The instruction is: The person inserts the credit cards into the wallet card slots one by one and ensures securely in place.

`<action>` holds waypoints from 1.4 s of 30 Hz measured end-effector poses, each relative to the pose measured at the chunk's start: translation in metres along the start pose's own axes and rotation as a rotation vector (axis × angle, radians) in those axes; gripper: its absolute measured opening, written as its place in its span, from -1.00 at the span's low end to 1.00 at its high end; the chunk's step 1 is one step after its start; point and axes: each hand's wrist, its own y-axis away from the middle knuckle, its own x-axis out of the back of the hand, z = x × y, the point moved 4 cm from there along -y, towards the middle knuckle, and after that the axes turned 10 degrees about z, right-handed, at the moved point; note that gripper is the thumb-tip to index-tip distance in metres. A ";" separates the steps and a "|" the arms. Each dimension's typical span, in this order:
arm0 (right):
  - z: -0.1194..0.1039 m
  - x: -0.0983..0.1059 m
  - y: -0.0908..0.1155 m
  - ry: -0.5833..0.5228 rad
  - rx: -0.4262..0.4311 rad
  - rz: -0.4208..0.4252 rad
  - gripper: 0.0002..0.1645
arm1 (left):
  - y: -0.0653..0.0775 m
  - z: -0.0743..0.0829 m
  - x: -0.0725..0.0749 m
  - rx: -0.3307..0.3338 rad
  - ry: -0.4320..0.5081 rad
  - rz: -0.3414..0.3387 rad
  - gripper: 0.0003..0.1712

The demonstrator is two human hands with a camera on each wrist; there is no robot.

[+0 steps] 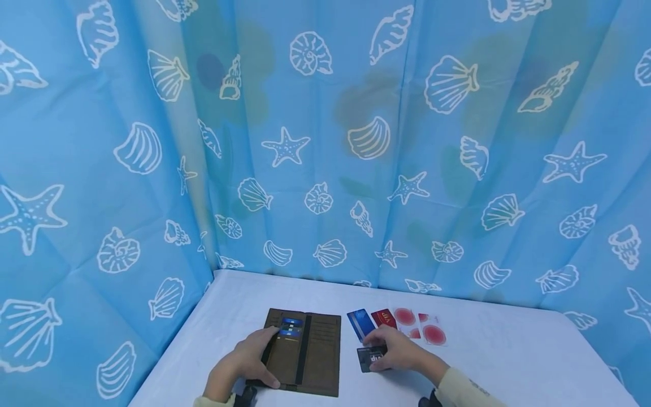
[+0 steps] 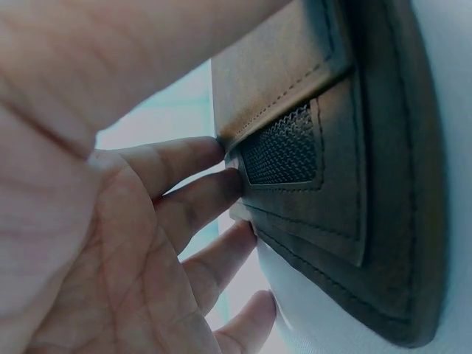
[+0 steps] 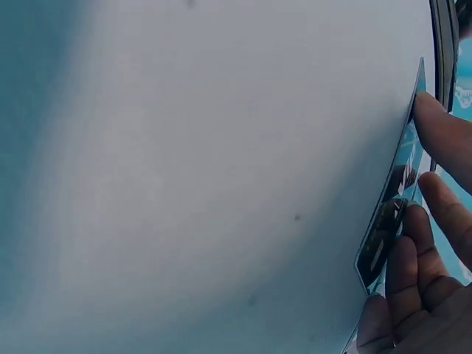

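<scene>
An open brown wallet (image 1: 324,362) lies flat on the table, with several blue and dark cards (image 1: 291,327) tucked in its left slots. My left hand (image 1: 249,356) rests along its left side, thumb near the bottom edge. In the left wrist view, loosely extended fingers (image 2: 210,203) touch the stitched wallet (image 2: 394,221) beside a mesh window. Right of the wallet, my right hand (image 1: 399,347) holds a black VIP card (image 1: 367,359) between thumb and fingers, at the table surface. The right wrist view shows this card (image 3: 380,236) nearly edge-on.
Behind the black card lie a blue card (image 1: 360,325), a red VIP card (image 1: 382,317) and two clear cards with red circles, one of them a patterned card (image 1: 434,333) on the right. They rest on the white-covered table (image 1: 508,362). A blue shell-print curtain (image 1: 325,169) stands behind.
</scene>
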 end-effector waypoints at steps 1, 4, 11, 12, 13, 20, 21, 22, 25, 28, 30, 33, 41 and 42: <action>0.000 -0.001 0.001 0.001 -0.002 -0.005 -0.41 | 0.000 -0.001 0.000 0.009 -0.002 -0.003 0.28; -0.001 -0.002 0.004 0.016 -0.010 -0.026 -0.37 | -0.001 -0.001 -0.001 0.028 -0.011 -0.009 0.29; -0.007 -0.001 0.010 0.073 -0.057 -0.038 -0.40 | -0.001 -0.003 -0.004 -0.002 0.004 -0.008 0.31; -0.007 -0.001 0.010 0.083 -0.065 -0.036 -0.40 | 0.000 -0.002 -0.003 -0.009 0.009 -0.005 0.31; -0.008 -0.002 0.010 0.091 -0.070 -0.035 -0.40 | 0.000 -0.002 -0.003 -0.017 0.010 -0.003 0.31; -0.010 -0.003 0.009 0.093 -0.076 -0.044 -0.31 | 0.003 0.000 0.001 0.005 0.009 0.006 0.29; -0.011 -0.003 0.009 0.092 -0.068 -0.047 -0.32 | 0.003 0.001 0.002 0.005 0.007 0.005 0.28; -0.011 -0.003 0.009 0.096 -0.060 -0.049 -0.32 | 0.003 0.001 0.002 0.006 0.005 0.002 0.27; -0.013 -0.003 0.008 0.095 -0.035 -0.046 -0.36 | 0.003 0.002 0.004 0.005 0.007 -0.002 0.26; -0.016 -0.002 0.007 0.076 -0.015 -0.025 -0.39 | 0.003 0.002 0.004 0.003 0.010 -0.004 0.26; -0.017 -0.002 0.005 0.057 -0.008 -0.008 -0.39 | 0.002 0.002 0.004 -0.001 0.006 -0.005 0.25; -0.018 -0.001 0.001 0.029 -0.001 0.021 -0.40 | 0.002 0.002 0.004 0.000 0.004 -0.011 0.26; -0.020 -0.001 -0.011 -0.018 -0.058 0.088 -0.42 | 0.001 0.000 0.001 -0.008 0.013 -0.029 0.29; -0.021 -0.001 -0.013 -0.026 -0.063 0.097 -0.42 | 0.002 0.000 0.001 -0.007 0.015 -0.028 0.30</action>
